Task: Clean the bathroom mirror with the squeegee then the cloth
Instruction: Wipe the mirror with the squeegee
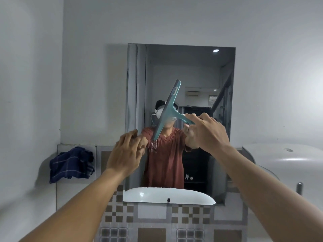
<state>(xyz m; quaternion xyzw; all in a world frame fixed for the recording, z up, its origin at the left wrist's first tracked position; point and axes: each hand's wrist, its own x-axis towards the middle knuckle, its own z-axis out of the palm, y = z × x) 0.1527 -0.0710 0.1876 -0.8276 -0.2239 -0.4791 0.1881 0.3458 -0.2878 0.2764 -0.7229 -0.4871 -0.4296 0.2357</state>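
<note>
We have the teal squeegee [168, 109] up in front of the bathroom mirror [190, 70], its blade tilted steeply, top end leaning right and bottom end down near our left hand [125, 154]. Our right hand [208, 131] holds the short handle between the fingertips, a light pinch, not a full fist. The left hand is empty, fingers loosely curled, just beside the blade's lower tip; whether it touches we cannot tell. The tool looks like light, stiff plastic with a thin rubber edge, so we judge it needs little force but an even lean on the glass, and the handle is the right place to grip; wet plastic may slip in a pinch this slight. The glass is fragile and frameless at its edges. There is free room above and to both sides, while the white basin [192, 195] sits close under the mirror's lower edge. The dark checked cloth [71, 165] hangs on the wall to the left, well apart.
</note>
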